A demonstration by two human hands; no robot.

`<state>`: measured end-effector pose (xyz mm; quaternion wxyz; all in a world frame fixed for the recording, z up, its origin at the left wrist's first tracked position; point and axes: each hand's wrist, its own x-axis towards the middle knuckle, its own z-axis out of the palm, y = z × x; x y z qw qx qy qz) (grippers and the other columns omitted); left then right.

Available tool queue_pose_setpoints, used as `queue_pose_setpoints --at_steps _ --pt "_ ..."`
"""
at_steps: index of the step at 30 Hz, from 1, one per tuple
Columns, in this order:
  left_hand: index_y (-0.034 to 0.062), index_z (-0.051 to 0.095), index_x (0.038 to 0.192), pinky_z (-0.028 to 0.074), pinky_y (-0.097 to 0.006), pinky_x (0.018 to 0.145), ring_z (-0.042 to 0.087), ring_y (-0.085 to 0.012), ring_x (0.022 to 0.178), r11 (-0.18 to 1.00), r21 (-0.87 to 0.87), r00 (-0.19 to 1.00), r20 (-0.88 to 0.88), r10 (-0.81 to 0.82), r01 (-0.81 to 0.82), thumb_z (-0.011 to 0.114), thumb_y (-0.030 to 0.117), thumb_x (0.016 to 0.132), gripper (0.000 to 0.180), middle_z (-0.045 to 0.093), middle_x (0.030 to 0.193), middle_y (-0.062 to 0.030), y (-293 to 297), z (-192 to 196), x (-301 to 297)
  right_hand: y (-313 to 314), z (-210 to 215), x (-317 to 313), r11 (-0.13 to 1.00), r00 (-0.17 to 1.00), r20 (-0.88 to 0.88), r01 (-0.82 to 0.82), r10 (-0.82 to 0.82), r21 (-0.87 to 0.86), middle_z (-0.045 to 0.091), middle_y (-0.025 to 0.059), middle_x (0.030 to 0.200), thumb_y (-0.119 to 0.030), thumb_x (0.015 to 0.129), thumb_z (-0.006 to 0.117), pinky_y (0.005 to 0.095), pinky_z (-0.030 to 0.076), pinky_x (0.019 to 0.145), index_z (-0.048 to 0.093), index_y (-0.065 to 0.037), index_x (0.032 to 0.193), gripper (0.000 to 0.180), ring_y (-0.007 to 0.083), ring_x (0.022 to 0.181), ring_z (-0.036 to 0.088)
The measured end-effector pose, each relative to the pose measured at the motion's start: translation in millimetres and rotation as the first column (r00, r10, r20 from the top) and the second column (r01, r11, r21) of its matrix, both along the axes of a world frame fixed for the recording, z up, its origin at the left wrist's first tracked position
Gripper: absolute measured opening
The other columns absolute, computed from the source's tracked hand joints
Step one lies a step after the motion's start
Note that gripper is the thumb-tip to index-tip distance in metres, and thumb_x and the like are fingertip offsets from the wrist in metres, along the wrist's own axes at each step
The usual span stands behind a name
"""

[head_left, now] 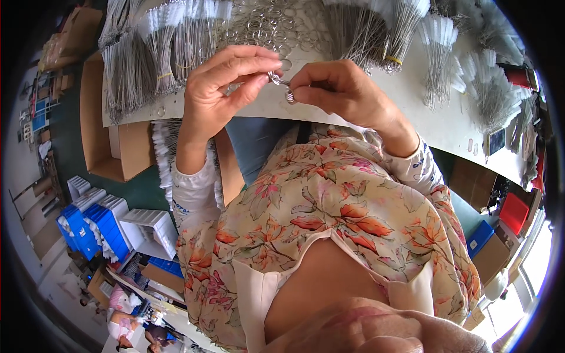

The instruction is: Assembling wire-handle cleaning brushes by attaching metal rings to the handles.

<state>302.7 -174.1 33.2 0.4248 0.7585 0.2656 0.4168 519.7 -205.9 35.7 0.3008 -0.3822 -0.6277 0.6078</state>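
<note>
My left hand [219, 88] is raised over the near edge of the table [259, 108], its thumb and fingers closing on small shiny metal rings [274, 77]. Close beside it, my right hand [347, 91] pinches a short stack of metal rings [290, 96] between thumb and forefinger. The metal pieces meet between the two hands; exactly how they link is too small to tell. Beyond my hands lies a spread of loose metal rings [265, 26]. Bundles of thin wire brushes [159, 44] with whitish bristle ends lie on the left, and more brush bundles [406, 29] lie on the right.
An open cardboard box [97, 135] stands left of the table, with more brushes hanging beside it. White crates [154, 226] and blue crates [109, 226] are stacked on the floor at left. People work in the background at lower left. A red bin [514, 213] is at right.
</note>
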Motion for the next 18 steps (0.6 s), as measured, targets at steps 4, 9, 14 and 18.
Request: queue_pose_setpoints --at_steps 4,9,14,18 --pt "0.0014 0.066 0.096 0.056 -0.024 0.071 0.064 -0.0168 0.084 1.0 -0.014 0.999 0.024 0.023 -0.023 0.059 -0.007 0.078 0.021 0.061 0.1 -0.0102 -3 4 2 2 0 -1 0.998 0.998 -0.061 -0.007 0.002 -0.067 0.062 0.0024 0.071 -0.015 0.085 0.061 0.0218 0.041 0.055 0.064 0.0 0.09 0.015 0.0056 0.062 0.051" --pt "-0.0009 0.064 0.098 0.055 -0.026 0.071 0.064 -0.0209 0.085 0.998 0.007 0.998 0.014 0.056 -0.056 0.058 -0.009 0.078 0.023 0.059 0.102 -0.0138 -9 4 0 1 -8 -5 0.996 0.996 -0.09 0.005 -0.014 -0.093 0.056 -0.0022 0.065 -0.018 0.087 0.061 0.0196 0.033 0.047 0.064 -0.002 0.089 0.017 0.0027 0.054 0.042" --pt "-0.0031 0.063 0.101 0.055 -0.028 0.072 0.065 -0.0255 0.085 0.999 0.013 0.999 -0.003 0.048 -0.048 0.057 -0.01 0.078 0.024 0.058 0.104 -0.0172 -12 7 -3 0 -7 -9 0.994 0.992 -0.122 0.018 -0.032 -0.109 0.053 -0.0034 0.062 -0.019 0.087 0.061 0.0196 0.032 0.046 0.064 -0.003 0.087 0.017 0.003 0.052 0.041" --pt "-0.0028 0.063 0.101 0.055 -0.026 0.071 0.065 -0.0218 0.085 0.994 0.025 0.994 0.014 0.109 -0.109 0.059 -0.011 0.076 0.027 0.06 0.101 -0.0145 -15 9 2 1 -7 -9 0.993 0.994 -0.108 -0.001 -0.012 -0.119 0.054 -0.004 0.063 -0.019 0.087 0.06 0.0191 0.032 0.046 0.064 -0.003 0.088 0.017 0.0028 0.052 0.041"
